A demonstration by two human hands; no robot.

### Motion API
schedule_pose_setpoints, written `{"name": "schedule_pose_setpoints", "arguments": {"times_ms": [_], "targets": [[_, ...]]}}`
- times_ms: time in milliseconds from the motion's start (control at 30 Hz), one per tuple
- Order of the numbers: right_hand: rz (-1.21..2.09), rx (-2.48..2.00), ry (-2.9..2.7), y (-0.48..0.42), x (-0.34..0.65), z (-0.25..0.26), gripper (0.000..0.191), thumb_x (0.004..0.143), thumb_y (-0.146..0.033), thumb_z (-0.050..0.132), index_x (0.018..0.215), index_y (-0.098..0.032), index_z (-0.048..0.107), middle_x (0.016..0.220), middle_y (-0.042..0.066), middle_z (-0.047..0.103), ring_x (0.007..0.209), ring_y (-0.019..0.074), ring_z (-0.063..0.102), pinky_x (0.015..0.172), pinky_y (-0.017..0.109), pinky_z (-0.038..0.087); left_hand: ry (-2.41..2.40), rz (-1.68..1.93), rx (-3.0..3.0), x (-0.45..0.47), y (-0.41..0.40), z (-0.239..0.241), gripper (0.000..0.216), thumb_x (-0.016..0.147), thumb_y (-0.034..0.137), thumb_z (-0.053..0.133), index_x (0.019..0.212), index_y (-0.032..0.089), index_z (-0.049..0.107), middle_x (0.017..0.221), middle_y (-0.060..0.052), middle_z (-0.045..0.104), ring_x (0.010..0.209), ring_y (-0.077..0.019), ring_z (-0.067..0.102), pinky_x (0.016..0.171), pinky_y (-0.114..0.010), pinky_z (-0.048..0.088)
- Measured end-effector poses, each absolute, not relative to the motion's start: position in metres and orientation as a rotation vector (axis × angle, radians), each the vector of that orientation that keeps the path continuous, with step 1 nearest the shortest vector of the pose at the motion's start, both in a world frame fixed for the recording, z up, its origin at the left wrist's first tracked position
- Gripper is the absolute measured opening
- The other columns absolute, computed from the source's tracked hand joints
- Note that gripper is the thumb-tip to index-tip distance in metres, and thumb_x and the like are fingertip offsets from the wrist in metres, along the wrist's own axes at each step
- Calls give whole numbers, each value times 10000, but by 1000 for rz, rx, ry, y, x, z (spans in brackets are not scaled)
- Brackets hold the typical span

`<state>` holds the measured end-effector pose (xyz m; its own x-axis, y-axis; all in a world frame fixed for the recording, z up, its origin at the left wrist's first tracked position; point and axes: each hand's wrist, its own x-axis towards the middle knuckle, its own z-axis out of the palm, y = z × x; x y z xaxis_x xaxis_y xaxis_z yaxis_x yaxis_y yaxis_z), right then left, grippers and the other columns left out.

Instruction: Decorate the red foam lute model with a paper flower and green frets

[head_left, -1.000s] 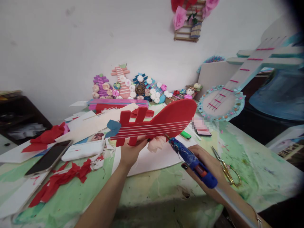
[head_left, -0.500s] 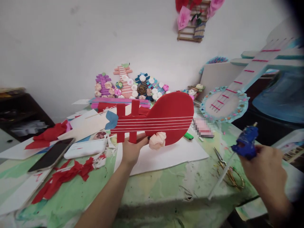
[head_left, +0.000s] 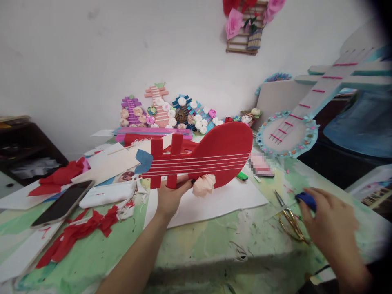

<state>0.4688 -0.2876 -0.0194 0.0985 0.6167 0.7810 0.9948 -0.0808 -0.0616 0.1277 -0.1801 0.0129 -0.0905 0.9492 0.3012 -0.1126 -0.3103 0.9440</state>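
Note:
My left hand (head_left: 171, 198) is closed around the neck of a red pipa-shaped craft (head_left: 225, 153), gripping its lower edge. White strings run along its face, and a blue leaf-like piece (head_left: 143, 161) caps the left end. A cream paper-like flower (head_left: 204, 185) sits at the lower edge, beside my thumb. My right hand (head_left: 332, 226) grips a blue hot glue gun (head_left: 307, 200), mostly hidden by the fingers. A pale glue stick (head_left: 280, 209) juts out to the left, over gold-handled scissors (head_left: 289, 216) on the table.
White board (head_left: 214, 208) lies under the craft. At left are a dark phone (head_left: 63, 204), a white case-like object (head_left: 107, 194) and red fabric scraps (head_left: 82, 232). Decorated small pipas (head_left: 159, 108) stand along the wall; a large pale one (head_left: 306, 112) leans at right.
My right hand has turned and moved slightly left and down with the glue gun, which is now mostly covered. The red pipa tilts a little differently, still in my left hand.

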Motion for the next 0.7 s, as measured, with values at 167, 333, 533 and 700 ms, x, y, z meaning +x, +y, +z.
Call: {"name": "schedule_pose_setpoints", "arguments": {"times_ms": [167,333,533,700], "targets": [[-508,-1128,-2030,-291,342,2,386,809,-55,518,1184,-146,523,1097,126,608,1024,255,519,857,424,410,990,1558,1352,128,-180,12,176,622,146,730,792,190,745,761,-7,738,737,-191,688,694,-268,576],[-456,-1137,-2011,-273,293,0,408,830,-31,480,1222,-139,505,1181,113,600,1131,276,477,885,457,324,953,1538,1382,129,-181,12,171,632,137,721,793,190,745,775,-14,739,736,-196,691,692,-274,581],[-504,-1114,-1901,-267,291,-3,356,801,-58,542,1139,-161,583,1103,84,645,1047,286,504,836,449,323,889,1531,1411,130,-185,12,162,655,130,708,792,208,745,784,-2,739,737,-180,691,696,-254,579],[-496,-1089,-1871,-270,291,-6,359,767,-47,570,1103,-168,610,1063,55,666,985,286,500,796,437,330,894,1551,1419,130,-185,12,166,656,127,714,796,210,744,786,1,739,744,-176,690,697,-246,576]]}}
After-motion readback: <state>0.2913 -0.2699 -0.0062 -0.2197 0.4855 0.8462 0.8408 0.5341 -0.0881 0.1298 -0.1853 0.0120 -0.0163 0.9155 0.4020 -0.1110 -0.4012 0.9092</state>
